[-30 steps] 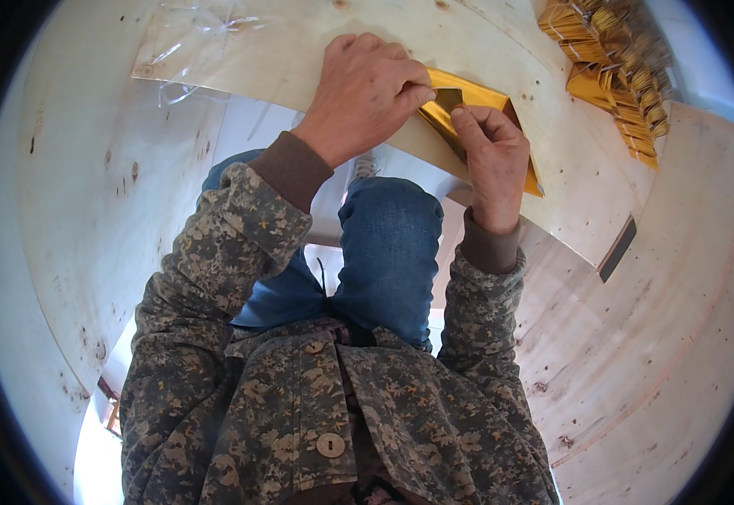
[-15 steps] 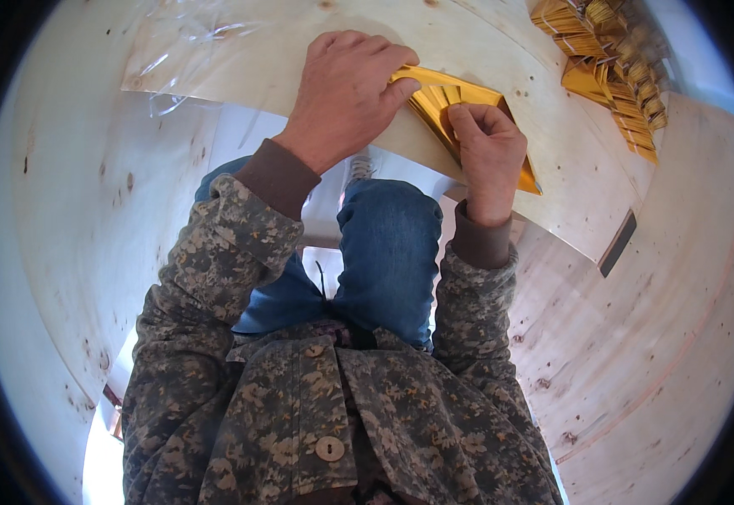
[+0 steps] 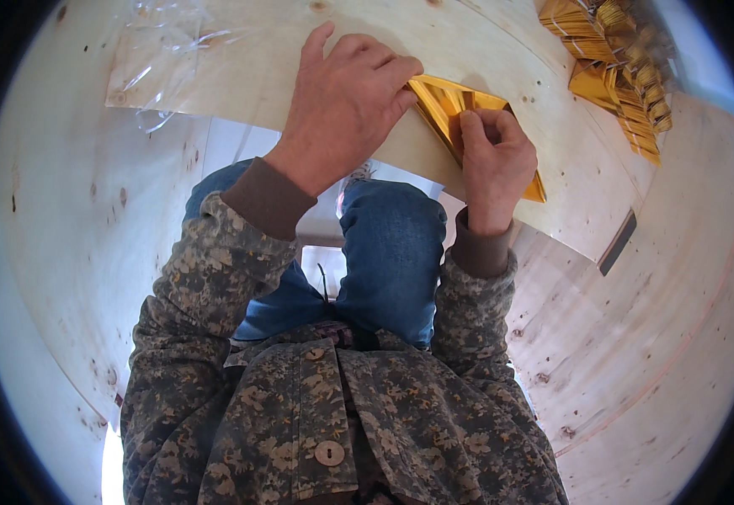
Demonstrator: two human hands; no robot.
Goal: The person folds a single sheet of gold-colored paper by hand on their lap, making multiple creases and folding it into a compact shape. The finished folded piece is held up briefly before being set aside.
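Note:
A shiny gold foil sheet, folded into a long pointed shape, lies at the near edge of the wooden board. My left hand pinches its upper left corner between thumb and fingers, with one finger raised away from the rest. My right hand is closed with thumb against fingers over the middle of the fold, gripping a part of the gold foil that the fingers partly hide. The foil's lower right tip shows past my right hand.
Bundles of folded gold foil pieces are stacked at the far right of the pale plywood board. Crumpled clear plastic film lies at the far left. A dark flat strip sits at the board's right corner.
My left hand has shifted slightly right and down along the foil, and one of its fingers has lifted. The right hand has moved a little right and down, with the foil tilting slightly.

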